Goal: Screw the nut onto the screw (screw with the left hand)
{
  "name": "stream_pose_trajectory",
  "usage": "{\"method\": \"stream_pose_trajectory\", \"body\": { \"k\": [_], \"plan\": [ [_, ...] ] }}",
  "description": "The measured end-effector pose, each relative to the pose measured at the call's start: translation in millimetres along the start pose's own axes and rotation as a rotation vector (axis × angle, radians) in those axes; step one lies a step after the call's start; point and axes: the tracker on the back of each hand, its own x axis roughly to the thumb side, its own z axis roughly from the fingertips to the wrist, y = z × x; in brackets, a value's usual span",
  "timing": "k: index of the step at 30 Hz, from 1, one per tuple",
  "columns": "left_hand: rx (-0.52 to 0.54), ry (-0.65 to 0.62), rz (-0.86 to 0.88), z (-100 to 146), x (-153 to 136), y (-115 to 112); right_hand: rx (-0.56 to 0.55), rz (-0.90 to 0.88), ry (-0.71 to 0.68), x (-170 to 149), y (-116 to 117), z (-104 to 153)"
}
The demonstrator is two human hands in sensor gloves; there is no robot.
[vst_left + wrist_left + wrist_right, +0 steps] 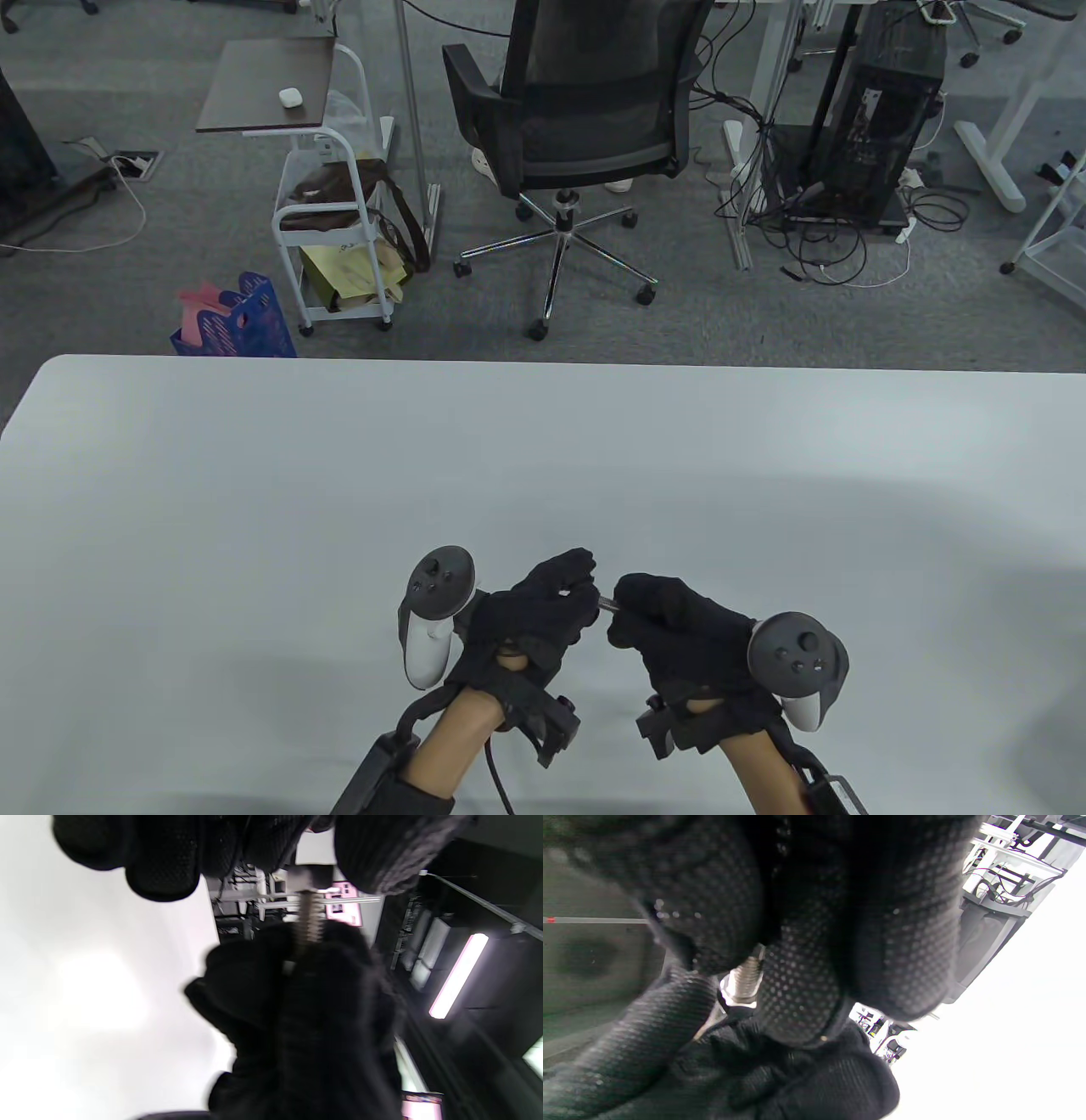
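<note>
Holding the work above the near edge of the table (254,509), both gloved hands meet at their fingertips with a short stretch of metal showing between them. The left hand (530,615) has its fingers curled together round one end, and the right hand (674,628) has its fingers pressed round the other.

From the left wrist view, the screw (308,921) runs from the left hand's fingertips (369,853) at the top down into the right hand's grip, with bare thread in the gap. At the top of that thread sits a squarish metal piece, which looks to be the nut (303,878), pinched between the left hand's fingers. The right wrist view shows the same thread coming out from between the right hand's fingers (797,984) and a bright metal ring at its far end, against the left glove.

As a judgement, the nut appears to be started on the thread, so the meeting of the two parts is done and the turning is in hand. How many turns are on cannot be told, since the blur and the gloves hide the ends. The exposed thread between the hands suggests most of the winding is left for the left hand to do.

Beyond the table stand an office chair (585,127) and a small cart (331,212).
</note>
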Motion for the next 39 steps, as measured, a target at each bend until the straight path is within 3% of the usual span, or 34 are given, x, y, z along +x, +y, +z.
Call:
{"method": "stream_pose_trajectory", "body": {
  "k": [9, 13, 20, 25, 31, 36, 39],
  "plan": [
    [-0.108, -0.014, 0.012, -1, 6, 1, 0.005, 0.084, -0.044, 6, 1, -2],
    [-0.015, 0.011, -0.002, -1, 5, 8, 0.029, 0.095, -0.042, 11, 4, -7],
    [-0.021, -0.062, -0.017, -3, 14, 14, 0.068, 0.118, 0.029, 13, 10, -17],
    [-0.022, 0.028, -0.042, -2, 2, 13, 0.051, 0.091, 0.018, 6, 15, -10],
    [0.025, 0.003, -0.066, 0, 9, 12, 0.019, 0.086, 0.014, 5, 17, -5],
    [0.062, 0.004, -0.075, 2, 9, 12, 0.070, 0.147, -0.028, 11, 22, -1],
    [0.037, -0.020, -0.070, 2, 10, 11, 0.036, 0.227, -0.097, 18, 22, 1]
  ]
}}
